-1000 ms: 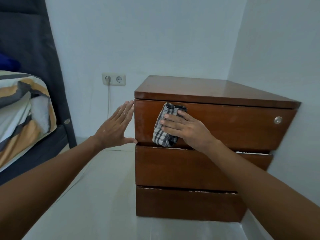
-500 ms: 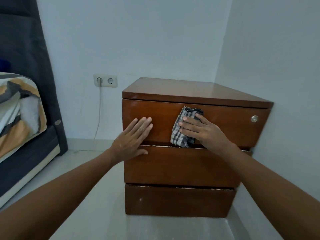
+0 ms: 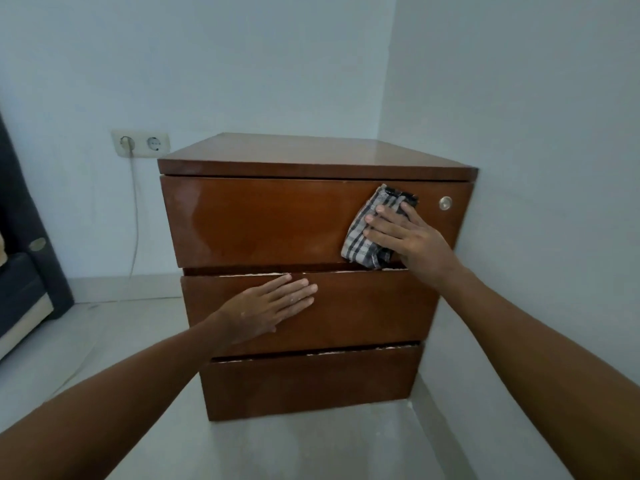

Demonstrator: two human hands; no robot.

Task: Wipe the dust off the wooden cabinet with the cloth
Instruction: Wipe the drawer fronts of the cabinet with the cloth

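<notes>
Socket (image 3: pixel 140 143) and cord (image 3: pixel 135 209) — left of cabinet (image 3: pixel 259 223)

Pale blue walls (image 3: pixel 242 64), grey floor (image 3: pixel 104 341), wall socket (image 3: pixel 140 143)

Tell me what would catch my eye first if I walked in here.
A wooden cabinet with three drawer fronts stands in the room's corner. The right hand presses a checked cloth flat against the top drawer, beside a round metal fitting, while the left hand lies flat on the middle drawer.
</notes>
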